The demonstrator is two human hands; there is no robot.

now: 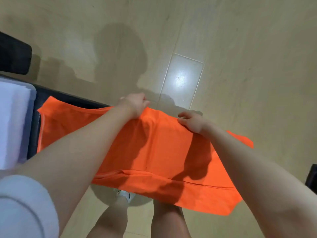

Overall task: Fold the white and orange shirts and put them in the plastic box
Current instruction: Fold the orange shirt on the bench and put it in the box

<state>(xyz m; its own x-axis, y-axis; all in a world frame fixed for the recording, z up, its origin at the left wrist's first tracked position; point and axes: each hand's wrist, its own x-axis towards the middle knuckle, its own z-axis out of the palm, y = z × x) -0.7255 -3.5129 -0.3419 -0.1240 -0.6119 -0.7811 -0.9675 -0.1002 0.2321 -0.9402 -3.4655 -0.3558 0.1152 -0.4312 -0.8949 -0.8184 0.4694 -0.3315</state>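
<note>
Orange shirt: bright orange fabric shirt point(154, 152) held up off the floor, one end on the dark table point(34, 134), for folding.
Left hand point(135, 105): clenches its far edge.
Right hand point(192, 122): pinches the same edge.
White shirt: folded white cloth point(12, 121) already inside the clear plastic box point(32, 93), far left.

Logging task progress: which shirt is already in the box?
The white shirt, folded inside the plastic box at left. The orange shirt is outside it, gripped by both hands.

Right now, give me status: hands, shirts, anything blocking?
Left hand and right hand both grip the orange shirt, held up over the floor. White shirt folded, in the plastic box. Nothing in the way.
</note>
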